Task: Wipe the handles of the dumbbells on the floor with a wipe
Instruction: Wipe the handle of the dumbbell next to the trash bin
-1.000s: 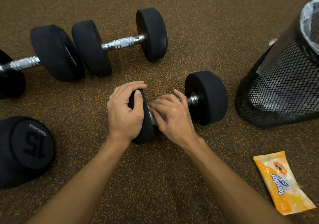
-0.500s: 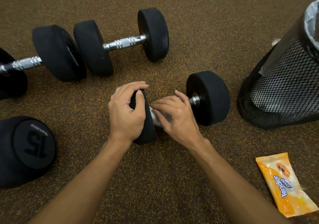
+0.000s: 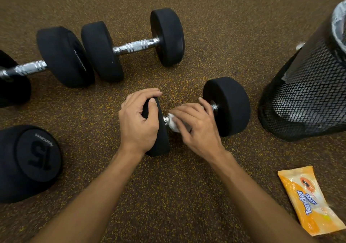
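- Weight marked 15 (image 3: 35, 160) lies far left on floor (image 3: 168, 196); rear-left dumbbell (image 3: 63, 57) and rear dumbbell (image 3: 134, 46) sit end to end behind it.
- Left hand (image 3: 136, 124) is curled over left head of near dumbbell (image 3: 226, 106), centre.
- Right hand (image 3: 196, 130) wraps white wipe (image 3: 173, 122) round its handle (image 3: 165, 120), just beside that head.
- Mesh bin (image 3: 303, 102) at right; orange pack (image 3: 309, 199) lies in front of it.

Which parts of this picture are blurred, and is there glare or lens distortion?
Head view: the right hand is slightly motion-blurred, the left hand sharp; the chrome handle of the far dumbbell shows glare; the wide lens leans the mesh bin at the right edge.
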Demonstrator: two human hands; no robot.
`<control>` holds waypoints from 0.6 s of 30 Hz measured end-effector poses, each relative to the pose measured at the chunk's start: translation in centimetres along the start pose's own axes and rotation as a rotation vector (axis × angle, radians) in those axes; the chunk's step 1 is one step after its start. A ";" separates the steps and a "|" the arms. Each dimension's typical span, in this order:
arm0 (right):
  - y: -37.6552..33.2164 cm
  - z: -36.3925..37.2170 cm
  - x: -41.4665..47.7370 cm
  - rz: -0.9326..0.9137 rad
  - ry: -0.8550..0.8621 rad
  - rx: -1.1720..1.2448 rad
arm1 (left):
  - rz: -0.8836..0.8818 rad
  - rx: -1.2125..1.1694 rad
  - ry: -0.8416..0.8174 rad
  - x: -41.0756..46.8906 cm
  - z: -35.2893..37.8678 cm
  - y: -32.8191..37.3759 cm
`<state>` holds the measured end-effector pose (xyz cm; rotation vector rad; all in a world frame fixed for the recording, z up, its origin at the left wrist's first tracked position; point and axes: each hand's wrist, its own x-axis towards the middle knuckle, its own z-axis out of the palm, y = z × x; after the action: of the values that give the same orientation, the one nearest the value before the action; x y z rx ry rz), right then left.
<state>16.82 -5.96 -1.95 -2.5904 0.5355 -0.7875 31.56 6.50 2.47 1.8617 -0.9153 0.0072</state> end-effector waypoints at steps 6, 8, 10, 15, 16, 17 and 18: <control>-1.1 1.0 1.1 -0.001 0.006 -0.020 | -0.008 0.001 -0.003 0.0 0.0 0.1; -1.2 1.2 0.7 -0.050 -0.020 0.012 | -0.011 -0.002 -0.004 0.2 0.0 0.0; -0.6 0.9 0.2 -0.080 -0.006 0.035 | -0.012 -0.001 -0.002 0.2 0.0 0.0; 0.4 0.4 0.4 -0.010 0.045 -0.009 | -0.011 -0.001 -0.003 0.1 0.0 0.0; 0.1 0.6 0.6 -0.010 0.035 -0.024 | -0.011 -0.001 -0.002 0.1 0.0 -0.1; -0.3 1.0 0.7 -0.023 0.020 -0.032 | -0.009 -0.001 -0.001 0.1 0.0 -0.1; -0.6 1.4 0.6 -0.047 0.005 -0.033 | -0.007 -0.004 -0.001 0.1 0.0 -0.1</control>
<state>18.25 -5.41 -2.48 -2.6409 0.4953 -0.8074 31.73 6.44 2.45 1.8612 -0.9092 -0.0003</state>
